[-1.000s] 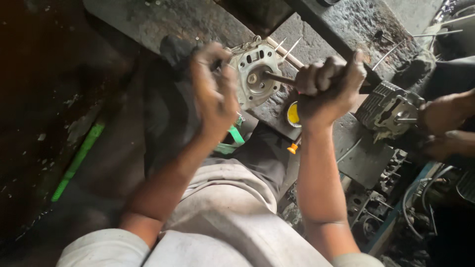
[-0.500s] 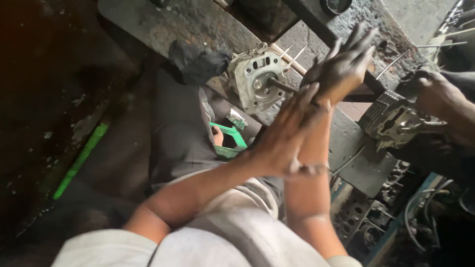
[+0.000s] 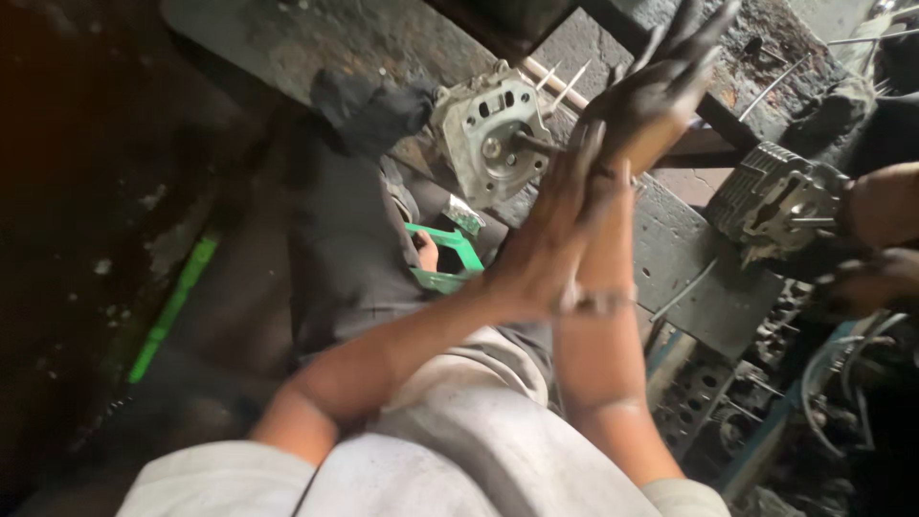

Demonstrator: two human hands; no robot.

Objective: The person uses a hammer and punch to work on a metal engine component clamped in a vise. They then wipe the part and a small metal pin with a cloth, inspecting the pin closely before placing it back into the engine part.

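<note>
Grimy concrete slabs serve as the worktop (image 3: 670,249) in a dim, oil-stained workshop, with a dark floor off to the left and a green strip (image 3: 172,306) lying on it. At the slab's near-left edge stands a grey engine cylinder head (image 3: 488,134), its ported face turned toward the camera and thin studs poking out behind it. A slim tool shaft (image 3: 536,146) runs from the middle of that face toward the hands.

Both hands are flat and unclenched, palms pressed toward each other with fingers spread: the left hand (image 3: 546,239) lies low, the right hand (image 3: 651,101) higher, and the shaft appears caught between them, though the exact contact is blurred. The cylinder head sits just left of the hands, apart from the fingers and joined to them only through the shaft.

With nothing steadying the head, it could plausibly tip or skid off the slab edge if the shaft is pushed sideways. Greasy palms could also slip along the shaft.

At the right edge, another person's hands (image 3: 881,239) hold a finned engine cylinder (image 3: 775,206). A green sandal (image 3: 445,263) shows below.
</note>
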